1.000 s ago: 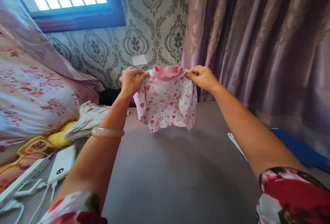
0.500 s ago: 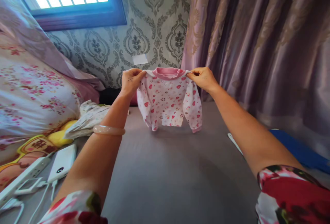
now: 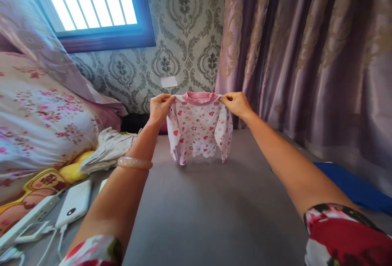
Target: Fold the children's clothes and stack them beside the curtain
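A small white long-sleeved shirt (image 3: 199,129) with pink and red prints and a pink collar hangs upright between my hands, its front towards me. My left hand (image 3: 161,106) pinches the shirt at its left shoulder beside the collar. At the opposite shoulder, my right hand (image 3: 235,103) grips the cloth between thumb and fingers. Both arms are stretched out over the grey sheet (image 3: 214,209). The sleeves dangle at either side, and the hem hangs close to the sheet; whether it touches I cannot tell.
On the left lie a white power bank (image 3: 74,204), a power strip (image 3: 30,217) with cables, a yellow cushion (image 3: 49,180) and a crumpled pale cloth (image 3: 108,147). A floral pillow (image 3: 45,115) rises behind them. Blue cloth (image 3: 349,186) lies right, below purple curtains (image 3: 300,53).
The shirt's sleeves have swung inward, closer to its body. In the view, hands and shirt sit slightly lower, as does the background. Both hands keep their hold on the shoulders.
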Motion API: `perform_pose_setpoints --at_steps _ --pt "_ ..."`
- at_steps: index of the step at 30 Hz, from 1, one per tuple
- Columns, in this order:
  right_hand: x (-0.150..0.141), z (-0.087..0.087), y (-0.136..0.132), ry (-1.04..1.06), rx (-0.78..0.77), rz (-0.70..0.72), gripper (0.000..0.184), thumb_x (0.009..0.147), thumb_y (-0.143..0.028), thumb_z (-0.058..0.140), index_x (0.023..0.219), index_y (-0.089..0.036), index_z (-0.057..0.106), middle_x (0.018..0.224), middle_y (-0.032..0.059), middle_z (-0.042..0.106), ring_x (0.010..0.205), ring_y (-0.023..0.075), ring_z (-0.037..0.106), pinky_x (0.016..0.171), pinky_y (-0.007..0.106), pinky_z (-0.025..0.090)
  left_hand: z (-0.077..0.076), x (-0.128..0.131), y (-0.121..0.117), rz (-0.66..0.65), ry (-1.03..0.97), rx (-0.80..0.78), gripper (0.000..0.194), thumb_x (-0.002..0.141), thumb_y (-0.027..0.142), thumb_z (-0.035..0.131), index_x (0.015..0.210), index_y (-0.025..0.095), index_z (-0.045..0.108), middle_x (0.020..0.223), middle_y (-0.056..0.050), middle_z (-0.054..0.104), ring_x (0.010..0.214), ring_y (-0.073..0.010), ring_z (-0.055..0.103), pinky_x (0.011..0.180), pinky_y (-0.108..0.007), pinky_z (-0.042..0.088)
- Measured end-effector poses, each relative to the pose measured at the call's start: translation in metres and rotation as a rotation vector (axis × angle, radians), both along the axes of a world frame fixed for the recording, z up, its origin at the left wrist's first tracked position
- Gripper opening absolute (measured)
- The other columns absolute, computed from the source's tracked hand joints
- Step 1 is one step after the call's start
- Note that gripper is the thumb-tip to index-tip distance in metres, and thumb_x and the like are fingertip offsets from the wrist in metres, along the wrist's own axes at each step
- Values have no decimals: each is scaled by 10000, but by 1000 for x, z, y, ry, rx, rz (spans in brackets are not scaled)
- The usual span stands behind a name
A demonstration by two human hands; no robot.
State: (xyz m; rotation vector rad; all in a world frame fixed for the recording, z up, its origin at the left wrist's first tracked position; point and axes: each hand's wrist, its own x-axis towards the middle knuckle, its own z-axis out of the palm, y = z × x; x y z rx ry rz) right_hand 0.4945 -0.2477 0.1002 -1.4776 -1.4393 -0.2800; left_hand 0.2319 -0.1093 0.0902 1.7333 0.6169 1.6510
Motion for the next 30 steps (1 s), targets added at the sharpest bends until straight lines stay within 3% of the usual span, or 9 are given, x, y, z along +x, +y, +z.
perform_pose_setpoints --at_steps 6,14,21,25,27,30 --pt "-6 -2 -13 12 14 36 586 722 -693 619 788 -125 749 668 39 655 643 160 548 604 272 406 -3 -9 -17 8 -29 32 288 662 407 722 771 140 716 587 20 599 524 -89 489 503 -198 375" --pt "-22 5 -60 -38 -54 134 569 723 -692 634 783 -137 738 648 18 632 639 151 553 576 261 404 -6 -32 -68 102 -34 156 222 737 383 685 781 167 706 648 21 625 598 -95 523 552 -197 404" --pt "-37 23 -108 -52 -94 200 491 724 -651 677 803 -170 739 695 18 650 673 148 576 558 250 409 21 -63 -123 170 75 284 129 761 293 673 793 172 705 699 22 630 656 -97 527 624 -210 426" --pt "-34 29 -111 -85 -147 150 482 750 -627 660 800 -155 739 734 31 661 706 150 587 589 259 419 32 -71 -131 191 181 296 153 758 285 672 811 151 725 698 19 620 645 -98 505 657 -234 423" --pt "-28 20 -101 -95 -201 125 486 763 -623 643 795 -148 739 721 31 661 696 151 588 591 263 421 24 -69 -119 194 246 283 152 750 274 672 809 143 725 693 14 607 671 -111 511 685 -247 423" --pt "-17 -10 -77 -115 -313 98 446 765 -580 656 769 -143 742 668 27 658 656 154 585 574 261 413 -13 -58 -86 193 345 225 123 730 252 678 793 153 715 680 6 587 720 -143 530 726 -266 425"
